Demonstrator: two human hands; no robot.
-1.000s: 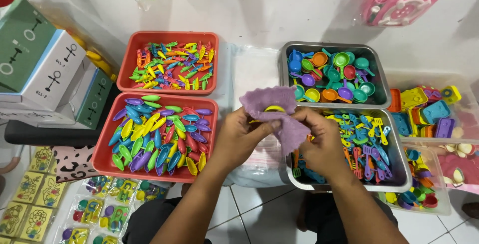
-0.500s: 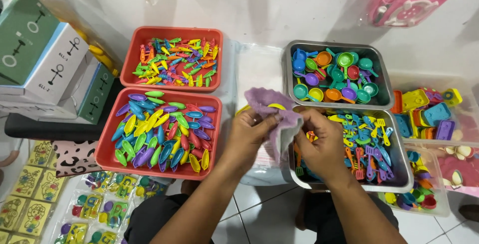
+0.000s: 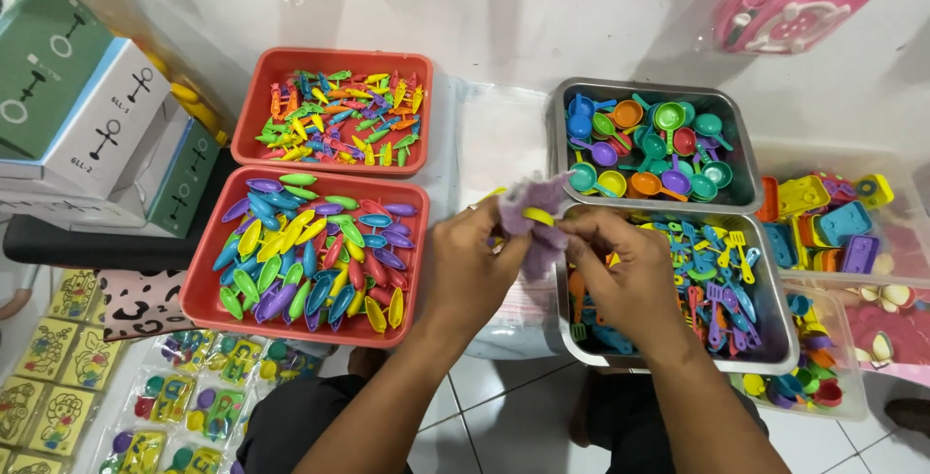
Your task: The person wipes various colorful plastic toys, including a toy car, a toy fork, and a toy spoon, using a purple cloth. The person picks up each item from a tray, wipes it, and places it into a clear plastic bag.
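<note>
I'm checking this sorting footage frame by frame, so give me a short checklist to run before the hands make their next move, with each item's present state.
1. Both hands on the piece: ok. The left hand and right hand both pinch the purple cloth piece.
2. Yellow part inside the cloth: cannot tell what it is; only a small edge shows.
3. Grip firm: cannot tell; the fingers hide most of the cloth.
4. Metal tray of small utensils under the right hand: ok, flat and within reach.
5. Red tray of oval pieces beside the left hand: ok, nothing spilled over its rim.
6. Metal tray of little pans: ok, beyond the hands, unobstructed.
</note>
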